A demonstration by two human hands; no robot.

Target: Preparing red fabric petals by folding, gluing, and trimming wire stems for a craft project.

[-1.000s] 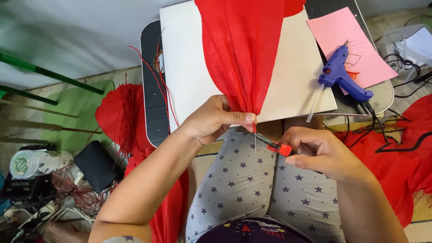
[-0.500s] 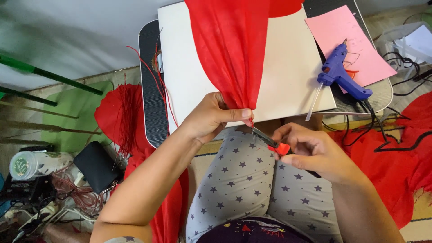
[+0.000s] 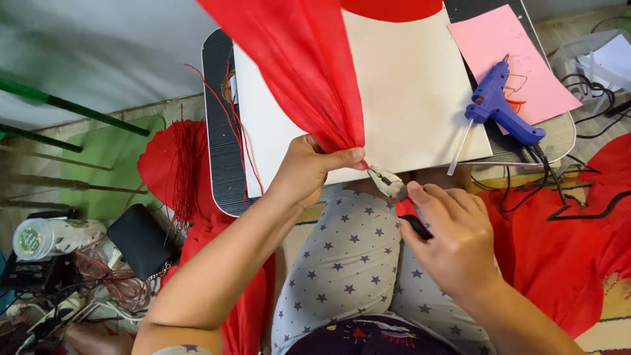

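Pliers point(image 3: 388, 182) now raised to the gathered tip of red fabric point(image 3: 296, 66). Left hand point(image 3: 309, 171) pinches that tip; right hand point(image 3: 453, 236) grips the pliers' handles.

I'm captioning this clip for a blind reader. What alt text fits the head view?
Seen from above, the left hand pinches a gathered red fabric to a point while the right hand brings small pliers to its tip. Behind them, a lap table holds a cream board, pink paper and a blue glue gun.
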